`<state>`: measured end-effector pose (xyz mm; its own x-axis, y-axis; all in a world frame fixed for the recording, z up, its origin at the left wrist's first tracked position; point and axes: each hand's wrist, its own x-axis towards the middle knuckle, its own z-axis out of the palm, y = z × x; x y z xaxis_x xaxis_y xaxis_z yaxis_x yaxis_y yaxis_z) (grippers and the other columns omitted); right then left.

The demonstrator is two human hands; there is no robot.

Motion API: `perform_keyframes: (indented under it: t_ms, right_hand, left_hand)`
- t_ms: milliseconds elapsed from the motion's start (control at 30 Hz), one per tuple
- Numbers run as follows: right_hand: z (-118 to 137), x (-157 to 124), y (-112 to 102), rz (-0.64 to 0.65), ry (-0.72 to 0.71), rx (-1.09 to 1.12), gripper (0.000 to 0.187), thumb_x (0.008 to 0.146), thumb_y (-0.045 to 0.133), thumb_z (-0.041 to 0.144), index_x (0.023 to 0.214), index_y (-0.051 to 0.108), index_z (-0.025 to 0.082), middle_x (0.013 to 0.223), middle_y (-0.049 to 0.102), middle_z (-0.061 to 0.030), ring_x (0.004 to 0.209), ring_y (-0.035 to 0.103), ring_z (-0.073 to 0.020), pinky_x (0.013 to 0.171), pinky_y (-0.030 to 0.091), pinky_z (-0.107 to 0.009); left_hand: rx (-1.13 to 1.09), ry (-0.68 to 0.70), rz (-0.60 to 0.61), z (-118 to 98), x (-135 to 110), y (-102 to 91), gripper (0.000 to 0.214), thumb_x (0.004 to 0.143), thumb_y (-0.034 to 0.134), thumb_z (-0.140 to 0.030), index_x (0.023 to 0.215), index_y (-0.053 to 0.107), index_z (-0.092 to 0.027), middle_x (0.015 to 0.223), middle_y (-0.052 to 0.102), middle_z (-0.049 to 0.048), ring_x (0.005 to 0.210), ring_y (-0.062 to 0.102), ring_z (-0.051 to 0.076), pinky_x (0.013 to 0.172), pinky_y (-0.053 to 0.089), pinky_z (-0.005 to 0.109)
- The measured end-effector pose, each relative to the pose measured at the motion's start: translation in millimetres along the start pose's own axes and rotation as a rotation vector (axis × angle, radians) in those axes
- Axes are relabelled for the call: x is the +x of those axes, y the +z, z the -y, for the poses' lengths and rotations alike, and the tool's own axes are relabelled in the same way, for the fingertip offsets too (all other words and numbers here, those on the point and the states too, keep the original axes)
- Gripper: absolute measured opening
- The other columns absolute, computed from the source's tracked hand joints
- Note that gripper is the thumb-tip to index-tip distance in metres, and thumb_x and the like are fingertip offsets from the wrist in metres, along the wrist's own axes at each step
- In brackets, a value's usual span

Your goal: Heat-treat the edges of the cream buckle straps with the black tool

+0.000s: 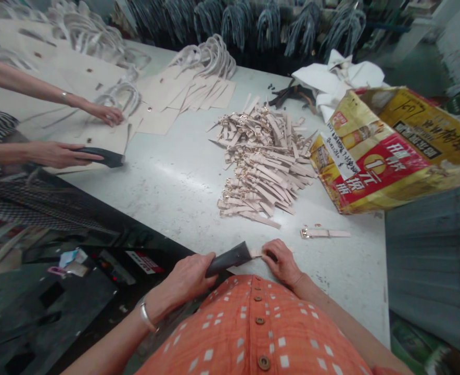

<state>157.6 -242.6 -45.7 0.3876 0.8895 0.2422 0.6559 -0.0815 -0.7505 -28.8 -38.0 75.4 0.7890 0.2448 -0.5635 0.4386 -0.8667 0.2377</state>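
Note:
My left hand (189, 278) is closed around a dark handheld tool (230, 258) with a broad, squared end; its exact kind does not show. At the near table edge, my right hand (282, 263) pinches a pale strap (256, 253). Between the fingers and the tool's end only a short piece of this strap shows, and the rest is hidden by the hand. A single pale buckle strap (327, 234) lies flat to the right of my right hand. Farther back is a large heap of pale straps with gold-coloured buckles (265, 166).
A yellow and red carton (386, 161) stands open at the table's right edge. White cloth (339, 78) and dark straps (294, 96) lie behind the heap. At left, a co-worker's hands (58, 154) work over beige panels (160, 117) with cord handles, holding a similar dark tool (105, 156).

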Motion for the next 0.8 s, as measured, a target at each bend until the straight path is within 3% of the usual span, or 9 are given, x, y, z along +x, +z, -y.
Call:
perform_keyframes:
  t_ms: [200,400,633,800]
  right_hand:
    - [-1,1,0,0.007,-0.034,-0.013,0.007,0.086,0.050,0.024,0.087,0.057,0.021,0.092,0.061,-0.0075,0.088,0.053,-0.0202,0.078,0.044,-0.037]
    - [-1,1,0,-0.008,-0.015,0.005,0.006,0.085,0.051,0.023,0.088,0.056,0.021,0.087,0.061,-0.0066,0.086,0.053,-0.0207,0.077,0.044,-0.038]
    - [5,-2,-1,-0.012,0.025,-0.027,0.006,0.082,0.054,0.024,0.086,0.054,0.020,0.081,0.059,-0.0053,0.079,0.051,-0.0192,0.072,0.044,-0.034]
    - [-1,-16,-32,-0.148,0.063,-0.101,0.005,0.080,0.054,0.020,0.086,0.055,0.020,0.081,0.059,-0.0053,0.077,0.052,-0.0189,0.070,0.045,-0.034]
  left_hand:
    - [-0.001,-0.026,0.008,-10,7,-1.8,0.021,0.078,0.047,-0.034,0.092,0.055,-0.022,0.084,0.065,0.0063,0.079,0.062,0.021,0.066,0.043,0.028]
    - [-0.020,0.043,-0.050,-25,24,4.5,0.020,0.078,0.046,-0.033,0.091,0.056,-0.022,0.082,0.066,0.0069,0.078,0.062,0.022,0.063,0.043,0.028]
    - [-0.045,-0.081,-0.111,-5,22,3.2,0.024,0.079,0.045,-0.038,0.095,0.054,-0.021,0.081,0.065,0.0060,0.076,0.063,0.021,0.063,0.042,0.027]
    - [-0.052,-0.139,-0.101,10,8,5.1,0.026,0.079,0.047,-0.041,0.093,0.054,-0.021,0.080,0.065,0.0058,0.076,0.062,0.020,0.064,0.042,0.026]
